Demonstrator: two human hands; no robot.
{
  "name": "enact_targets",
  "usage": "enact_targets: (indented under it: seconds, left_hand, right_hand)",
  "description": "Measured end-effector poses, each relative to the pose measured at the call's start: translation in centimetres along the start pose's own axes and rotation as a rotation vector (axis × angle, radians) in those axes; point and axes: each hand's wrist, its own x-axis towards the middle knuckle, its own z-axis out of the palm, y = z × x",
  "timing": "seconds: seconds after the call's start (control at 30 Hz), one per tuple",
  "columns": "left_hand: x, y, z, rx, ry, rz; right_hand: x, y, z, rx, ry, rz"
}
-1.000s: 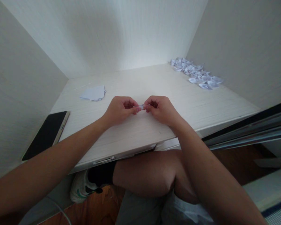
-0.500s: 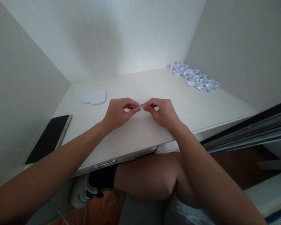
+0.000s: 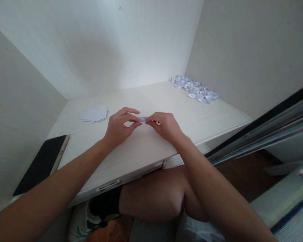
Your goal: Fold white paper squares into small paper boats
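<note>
Sitting low before the desk (image 3: pixel 146 148), the person has a bent bare knee (image 3: pixel 154 196) nearest the camera, just under the desk's front edge, with a white shoe (image 3: pixel 82 220) beside it on the floor. Both forearms reach forward from the lower corners and meet over the middle of the desk. The left hand (image 3: pixel 118 127) and the right hand (image 3: pixel 164 126) come together fingertip to fingertip, and between them sits a small piece of white paper (image 3: pixel 142 119), pinched at its left end by the left thumb and forefinger and at its right end by the right fingers. The paper is held just above the desk surface; whether it touches the wood is too fine to tell. The left hand's other fingers are spread and lifted; the right hand's are curled in.

At the near left edge of the desk lies a dark phone (image 3: pixel 41 164), face up, against the side wall. Farther back on the left rests a small stack of flat paper sheets (image 3: pixel 95 114). In the far right corner, along the wall, lies a heap of folded paper pieces (image 3: pixel 194 89), well apart from the hands.
</note>
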Motion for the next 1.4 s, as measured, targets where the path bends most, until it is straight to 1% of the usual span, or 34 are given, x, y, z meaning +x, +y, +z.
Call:
enact_targets:
  seconds: [0.07, 0.13, 0.17, 0.2, 0.27, 0.37, 0.47, 0.53, 0.6, 0.7, 0.8, 0.93, 1.03, 1.2, 1.3, 1.4]
  left_hand:
    - [-0.2, -0.2, 0.3, -0.054, -0.004, -0.051]
    - [-0.4, -0.4, 0.6, -0.081, -0.042, -0.118]
    - [-0.6, -0.6, 0.8, -0.077, -0.068, -0.143]
    - [-0.7, -0.8, 0.9, -0.076, -0.093, -0.159]
    - [-0.8, -1.1, 1.2, -0.075, -0.136, -0.182]
    - [-1.0, -1.4, 1.6, -0.065, -0.171, -0.2]
    - [-1.0, -1.5, 1.9, -0.052, -0.189, -0.211]
    - [-1.0, -1.6, 2.0, -0.054, -0.197, -0.213]
    - [-1.0, -1.7, 2.2, -0.06, -0.202, -0.213]
    - [-1.0, -1.8, 2.4, -0.065, -0.219, -0.205]
    - [-1.1, -1.8, 2.5, -0.058, -0.226, -0.209]
    - [-1.1, -1.8, 2.7, -0.012, -0.229, -0.19]
    - [-1.2, -1.7, 2.9, -0.008, -0.239, -0.194]
    - [-1.3, -1.5, 2.8, -0.032, -0.256, -0.212]
    - [-1.3, -1.4, 2.7, -0.04, -0.265, -0.222]
    - [-1.2, -1.1, 2.5, -0.038, -0.28, -0.232]
  right_hand:
    - [0.1, 0.2, -0.1, -0.056, 0.021, 0.058]
    - [0.2, 0.8, -0.6, -0.158, 0.061, 0.205]
    - [0.2, 1.4, -1.1, -0.234, 0.087, 0.298]
    - [0.1, 2.1, -1.8, -0.291, 0.109, 0.355]
    - [-0.4, 3.7, -3.9, -0.38, 0.137, 0.428]
    - [-1.8, 6.4, -7.9, -0.513, 0.15, 0.547]
    - [-3.6, 8.4, -11.9, -0.616, 0.139, 0.638]
    - [-4.2, 9.1, -13.7, -0.676, 0.126, 0.676]
    - [-4.1, 9.5, -14.7, -0.73, 0.101, 0.693]
    - [-2.3, 9.9, -14.7, -0.798, 0.037, 0.698]
    - [0.7, 10.7, -13.9, -0.867, -0.047, 0.693]
    - [4.4, 12.2, -12.9, -0.978, -0.144, 0.676]
    - [6.3, 13.6, -12.3, -1.049, -0.188, 0.659]
    - [8.0, 15.7, -11.8, -1.092, -0.269, 0.717]
    - [8.4, 16.9, -12.3, -1.088, -0.307, 0.763]
    - [8.5, 17.9, -13.3, -1.057, -0.334, 0.787]
